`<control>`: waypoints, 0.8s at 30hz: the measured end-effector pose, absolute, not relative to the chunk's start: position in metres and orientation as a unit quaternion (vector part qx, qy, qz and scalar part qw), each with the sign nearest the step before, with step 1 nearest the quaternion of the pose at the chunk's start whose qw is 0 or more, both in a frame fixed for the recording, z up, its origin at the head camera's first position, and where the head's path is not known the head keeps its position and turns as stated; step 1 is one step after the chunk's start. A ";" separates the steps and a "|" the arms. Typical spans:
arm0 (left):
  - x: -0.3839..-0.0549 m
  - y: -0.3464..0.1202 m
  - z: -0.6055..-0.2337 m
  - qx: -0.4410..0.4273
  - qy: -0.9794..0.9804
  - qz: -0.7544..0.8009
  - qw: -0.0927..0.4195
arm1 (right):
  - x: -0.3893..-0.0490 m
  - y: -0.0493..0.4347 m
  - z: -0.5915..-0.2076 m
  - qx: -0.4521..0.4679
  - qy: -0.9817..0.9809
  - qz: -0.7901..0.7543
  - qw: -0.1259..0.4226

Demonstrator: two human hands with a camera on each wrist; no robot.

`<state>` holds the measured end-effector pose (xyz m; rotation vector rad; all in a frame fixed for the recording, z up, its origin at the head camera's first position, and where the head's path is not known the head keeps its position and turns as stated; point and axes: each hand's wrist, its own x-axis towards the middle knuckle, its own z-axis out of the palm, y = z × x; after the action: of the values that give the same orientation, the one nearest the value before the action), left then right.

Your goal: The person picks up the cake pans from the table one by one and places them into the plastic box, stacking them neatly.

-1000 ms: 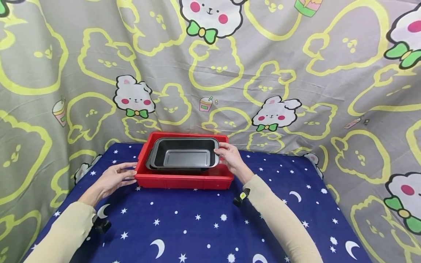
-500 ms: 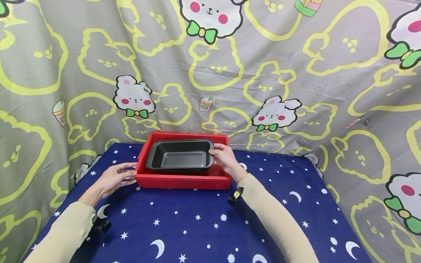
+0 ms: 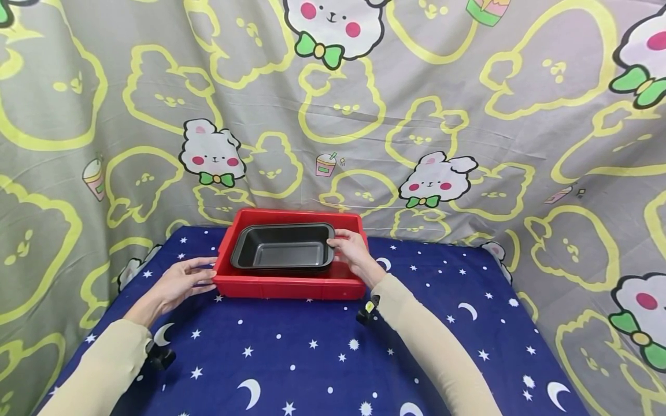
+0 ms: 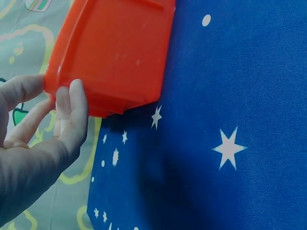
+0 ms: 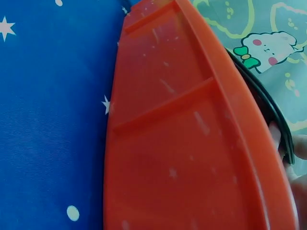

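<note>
A dark loaf pan [image 3: 290, 254] sits inside a red plastic bin [image 3: 291, 287] at the back of the table. My right hand [image 3: 355, 255] pinches the pan's right end rim between thumb and fingers. In the right wrist view only the pan's dark rim [image 5: 264, 96] shows past the bin wall [image 5: 168, 158], with part of my right hand [image 5: 301, 187] at the edge. My left hand [image 3: 179, 282] touches the bin's left end with extended fingers. The left wrist view has those fingers [image 4: 76, 108] against the bin's outer corner [image 4: 117, 52]. What lies beneath the pan is mostly hidden.
A dark blue cloth [image 3: 291, 346] with white stars and moons covers the table. Directly behind the bin hangs a grey curtain [image 3: 359, 127] with cartoon animals, which also runs down both sides. Small black devices [image 3: 161, 355] are strapped to both wrists.
My right hand has moved left and slightly down with the loaf pan, which now covers the second dark rim seen under it earlier. My left hand and the bin have stayed put.
</note>
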<state>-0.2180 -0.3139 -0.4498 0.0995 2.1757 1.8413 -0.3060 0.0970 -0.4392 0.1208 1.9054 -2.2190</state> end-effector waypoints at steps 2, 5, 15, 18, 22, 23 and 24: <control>-0.218 -0.314 -0.450 0.034 0.755 0.639 0.144 | -0.307 0.096 -0.441 0.045 0.643 -0.756 0.114; -0.218 -0.314 -0.450 0.032 0.755 0.639 0.143 | -0.308 0.094 -0.443 0.049 0.637 -0.759 0.126; -0.219 -0.314 -0.451 0.029 0.755 0.639 0.143 | -0.310 0.099 -0.439 0.050 0.653 -0.738 0.162; -0.219 -0.315 -0.452 0.029 0.754 0.640 0.144 | -0.311 0.102 -0.439 0.052 0.665 -0.725 0.172; -0.220 -0.315 -0.453 0.027 0.754 0.640 0.145 | -0.312 0.105 -0.439 0.056 0.677 -0.711 0.182; -0.221 -0.315 -0.453 0.027 0.755 0.639 0.146 | -0.312 0.106 -0.439 0.058 0.679 -0.708 0.184; -0.221 -0.315 -0.453 0.027 0.756 0.638 0.146 | -0.313 0.107 -0.439 0.060 0.681 -0.706 0.185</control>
<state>-0.2211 -0.3149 -0.4531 0.0774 2.1754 1.8368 -0.3128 0.1066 -0.4392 0.1689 1.9198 -1.9888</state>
